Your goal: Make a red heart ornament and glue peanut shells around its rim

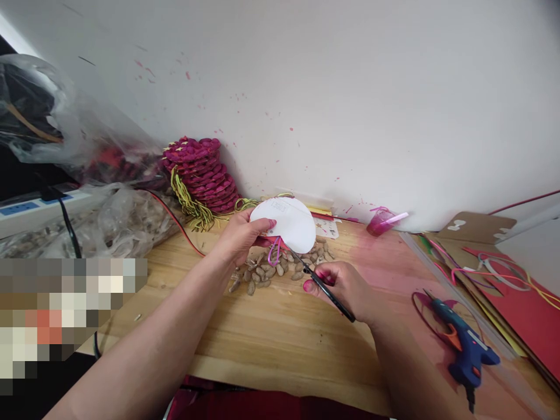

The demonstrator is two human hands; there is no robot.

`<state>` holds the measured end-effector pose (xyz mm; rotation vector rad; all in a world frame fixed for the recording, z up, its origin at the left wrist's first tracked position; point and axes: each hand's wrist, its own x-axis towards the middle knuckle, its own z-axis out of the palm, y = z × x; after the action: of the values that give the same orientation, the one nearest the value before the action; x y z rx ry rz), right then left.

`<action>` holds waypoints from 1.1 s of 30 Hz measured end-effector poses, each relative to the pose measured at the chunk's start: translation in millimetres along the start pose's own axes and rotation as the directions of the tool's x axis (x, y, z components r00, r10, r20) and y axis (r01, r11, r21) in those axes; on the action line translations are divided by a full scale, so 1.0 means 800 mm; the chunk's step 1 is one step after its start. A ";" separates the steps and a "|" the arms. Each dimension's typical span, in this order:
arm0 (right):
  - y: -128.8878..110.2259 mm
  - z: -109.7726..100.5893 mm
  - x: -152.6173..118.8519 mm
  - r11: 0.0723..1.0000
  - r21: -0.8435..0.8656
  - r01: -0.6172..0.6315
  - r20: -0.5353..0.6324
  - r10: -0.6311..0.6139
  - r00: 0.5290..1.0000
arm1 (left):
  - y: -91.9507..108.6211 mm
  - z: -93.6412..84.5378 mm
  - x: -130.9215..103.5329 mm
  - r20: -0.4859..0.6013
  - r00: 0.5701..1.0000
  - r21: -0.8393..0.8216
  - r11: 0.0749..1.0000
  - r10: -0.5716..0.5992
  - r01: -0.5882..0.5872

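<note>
My left hand (238, 239) is closed on the left side of a white rounded paper cutout (291, 219), thumb on top, holding it above the table. Something red shows beneath its lower edge, and a purple cord loop (274, 252) hangs there. In my right hand (350, 287) is a pair of black-handled scissors (331, 296), its blades pointing up-left to the paper's lower edge. Whether the blades are cutting the paper or the red layer I cannot tell. Under the paper lie several unshelled peanuts (262, 274) in a loose pile.
Against the wall stands a stack of magenta peanut-like pieces (203, 175) with yellow-green tassels (188, 201). Clear plastic bags (131, 219) and a power strip (39, 204) are at left. At right are a pink cup (380, 223), a blue glue gun (466, 344) and red card (520, 315) with cords.
</note>
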<state>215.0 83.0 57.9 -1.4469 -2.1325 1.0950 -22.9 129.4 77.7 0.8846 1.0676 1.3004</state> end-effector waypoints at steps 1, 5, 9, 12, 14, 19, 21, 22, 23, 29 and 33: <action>0.000 0.000 0.000 1.000 0.005 -0.005 0.002 0.005 1.000 | 0.000 0.000 0.000 -0.002 1.000 0.001 1.000 0.003 -0.003; 0.000 0.001 0.000 1.000 0.013 -0.002 0.000 0.002 1.000 | 0.001 0.001 0.000 -0.003 1.000 0.007 1.000 0.001 -0.001; -0.002 0.002 0.001 1.000 0.006 0.016 -0.003 -0.016 1.000 | -0.001 0.000 0.001 0.019 1.000 0.020 1.000 -0.002 0.001; -0.004 0.001 0.001 1.000 -0.012 0.019 0.002 -0.019 1.000 | -0.001 0.000 0.001 0.026 1.000 0.028 1.000 -0.006 0.005; -0.006 0.001 0.000 1.000 -0.014 0.015 0.007 -0.015 1.000 | 0.000 0.000 0.001 0.023 1.000 0.031 0.999 -0.007 0.006; -0.007 0.002 -0.001 1.000 0.001 0.007 0.015 -0.007 1.000 | 0.001 0.001 0.000 0.011 1.000 0.031 0.999 -0.013 0.013; -0.008 0.003 -0.001 1.000 0.020 -0.009 0.015 0.008 1.000 | 0.000 0.001 0.000 0.008 1.000 0.024 1.000 -0.012 0.012; -0.008 0.004 -0.001 0.999 0.032 -0.017 0.016 0.017 1.000 | 0.000 0.001 0.000 0.007 1.000 0.020 1.000 -0.010 0.010; -0.008 0.004 -0.001 0.999 0.045 -0.026 0.016 0.025 1.000 | 0.000 0.001 0.001 0.006 1.000 0.017 1.000 -0.008 0.008; -0.011 0.006 0.002 0.995 0.079 -0.056 0.005 0.056 0.998 | -0.001 0.002 -0.001 -0.016 1.000 -0.015 1.000 0.009 -0.009; -0.015 0.006 0.002 0.993 0.087 -0.078 -0.003 0.078 0.997 | -0.003 0.003 -0.003 -0.032 0.999 -0.024 0.999 0.024 -0.025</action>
<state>203.6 80.0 64.0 -1.5028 -2.0129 1.1940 -19.6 127.0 76.6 0.8632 1.0668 1.3491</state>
